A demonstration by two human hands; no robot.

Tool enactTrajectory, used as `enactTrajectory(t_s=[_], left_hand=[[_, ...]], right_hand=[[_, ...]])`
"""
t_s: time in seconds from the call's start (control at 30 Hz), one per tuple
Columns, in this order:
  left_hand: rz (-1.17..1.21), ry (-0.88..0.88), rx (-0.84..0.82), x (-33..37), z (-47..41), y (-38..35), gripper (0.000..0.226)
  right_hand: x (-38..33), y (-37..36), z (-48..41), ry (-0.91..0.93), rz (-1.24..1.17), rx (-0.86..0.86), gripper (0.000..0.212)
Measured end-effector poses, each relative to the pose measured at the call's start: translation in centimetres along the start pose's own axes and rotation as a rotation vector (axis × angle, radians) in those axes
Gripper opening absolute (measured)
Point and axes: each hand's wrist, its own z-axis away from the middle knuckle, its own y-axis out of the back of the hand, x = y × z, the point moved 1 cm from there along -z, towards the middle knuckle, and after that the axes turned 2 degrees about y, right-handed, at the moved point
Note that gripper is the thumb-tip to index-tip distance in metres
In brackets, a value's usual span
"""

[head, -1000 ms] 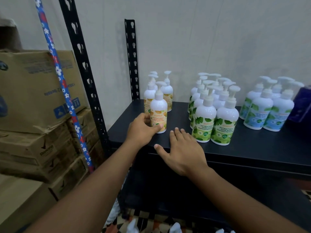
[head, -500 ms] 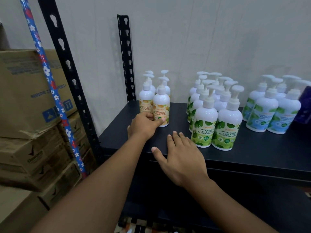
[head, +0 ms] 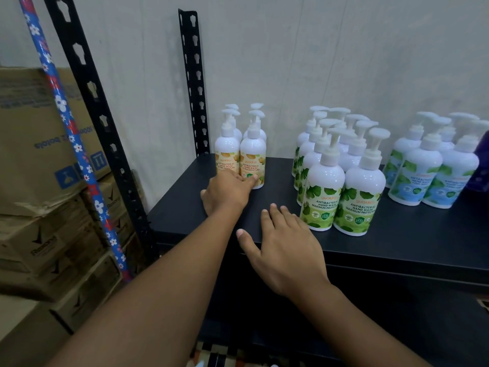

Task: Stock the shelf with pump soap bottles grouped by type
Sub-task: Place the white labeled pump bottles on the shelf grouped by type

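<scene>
The orange-label bottle (head: pixel 252 165) I was sliding now stands upright at the back left of the shelf (head: pixel 180 213), just beside its orange twin (head: pixel 227 157). It squares off a block of four, whereas a second ago it stood alone nearer the front edge, so I judge that type grouped. My left hand (head: pixel 227 190) has followed it back, thumb against its lower front and the other fingers hidden, so I cannot tell whether it grips or only pushes; my right hand (head: pixel 285 245) stays flat on the shelf, fingers straight and spread, near the green-label bottles (head: pixel 341 197).
</scene>
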Motion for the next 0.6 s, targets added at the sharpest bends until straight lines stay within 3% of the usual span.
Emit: enactTrajectory(t_s=[0.4, 0.6], left_hand=[[0.006, 0.033, 0.022, 0.2, -0.2, -0.1, 0.052], [0.129, -0.031, -0.07, -0.8, 3.0, 2.4, 0.034]], right_hand=[[0.0, 0.2, 0.3, 0.0, -0.046, 0.002, 0.085], [0.5, 0.6, 0.9, 0.057, -0.13, 0.019, 0.077]])
